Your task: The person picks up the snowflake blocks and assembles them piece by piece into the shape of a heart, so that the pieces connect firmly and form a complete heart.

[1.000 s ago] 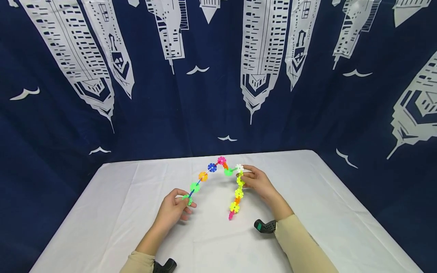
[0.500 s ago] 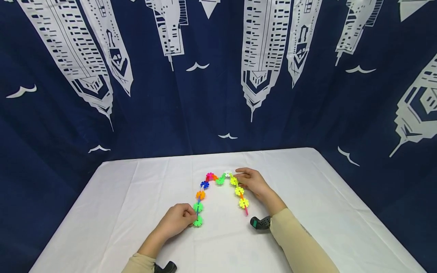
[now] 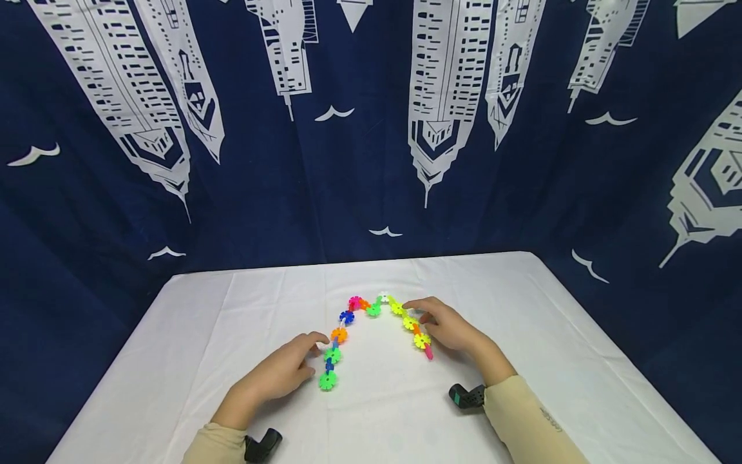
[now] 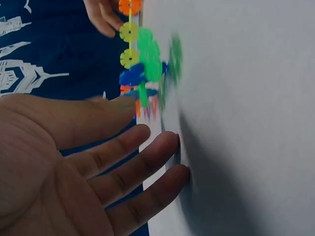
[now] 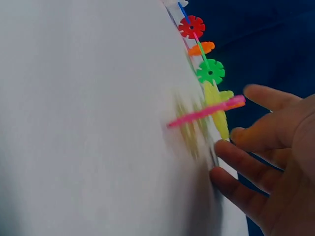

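Note:
A chain of interlocking snowflake discs (image 3: pixel 333 356) stands on the white cloth in a bent arch. Green discs form its left leg, with orange, blue and pink further up. A white disc (image 3: pixel 385 297) sits near the top, and yellow discs (image 3: pixel 422 340) run down to a pink disc (image 3: pixel 429 352) at the right end. My left hand (image 3: pixel 272 375) hovers just left of the green discs, fingers spread apart and holding nothing. On the other side, my right hand (image 3: pixel 453 327) has loosely bent fingers beside the yellow discs; whether the index fingertip touches one I cannot tell.
The white-covered table (image 3: pixel 371 425) ends at a dark blue curtain (image 3: pixel 324 193) with white building prints. Black wrist devices sit at the left sleeve (image 3: pixel 263 444) and right sleeve (image 3: pixel 467 396).
The raised chain has come down onto the cloth. My left hand has let go of the green end and drawn left. My right hand has shifted right, and the chain's right leg has swung outward.

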A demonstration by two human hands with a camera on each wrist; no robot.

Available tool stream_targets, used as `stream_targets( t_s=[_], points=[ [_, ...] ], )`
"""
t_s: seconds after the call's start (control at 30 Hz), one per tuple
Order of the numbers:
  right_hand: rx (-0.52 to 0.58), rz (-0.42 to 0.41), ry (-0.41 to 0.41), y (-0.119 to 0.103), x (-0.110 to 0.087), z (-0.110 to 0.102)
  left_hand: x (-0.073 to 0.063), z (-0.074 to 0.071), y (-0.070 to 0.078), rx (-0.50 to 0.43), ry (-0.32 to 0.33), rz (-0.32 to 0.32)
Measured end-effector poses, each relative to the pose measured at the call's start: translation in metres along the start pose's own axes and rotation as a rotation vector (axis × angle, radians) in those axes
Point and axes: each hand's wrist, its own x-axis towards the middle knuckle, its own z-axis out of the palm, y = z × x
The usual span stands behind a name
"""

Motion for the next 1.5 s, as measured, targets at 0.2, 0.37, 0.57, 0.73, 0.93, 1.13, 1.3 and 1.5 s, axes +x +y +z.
stream_targets(
  t_s=[0.2,0.37,0.57,0.73,0.93,1.13,1.3,1.5],
  points=[
    [-0.06,-0.119,-0.106,0.002,-0.016,-0.006,0.001,-0.006,-0.004,0.145,-0.072,0.175],
    [-0.034,-0.16,-0.156,-0.003,-0.019,-0.002,0.007,0.002,-0.002,0.233,-0.073,0.261],
    [-0.005,-0.201,-0.143,-0.011,-0.018,0.005,0.013,0.009,0.004,0.276,-0.058,0.272],
    [0.019,-0.264,-0.112,-0.014,-0.016,0.013,0.018,0.012,0.01,0.293,-0.066,0.264],
    [0.054,-0.285,-0.111,-0.02,-0.01,0.024,0.024,0.015,0.018,0.324,-0.041,0.248],
    [0.08,-0.269,-0.109,-0.023,-0.004,0.033,0.03,0.02,0.025,0.351,-0.014,0.219],
    [0.094,-0.243,-0.115,-0.025,0.0,0.036,0.037,0.023,0.031,0.359,0.009,0.232],
    [0.102,-0.22,-0.097,-0.027,0.001,0.039,0.047,0.028,0.036,0.35,-0.001,0.234]
  ],
)
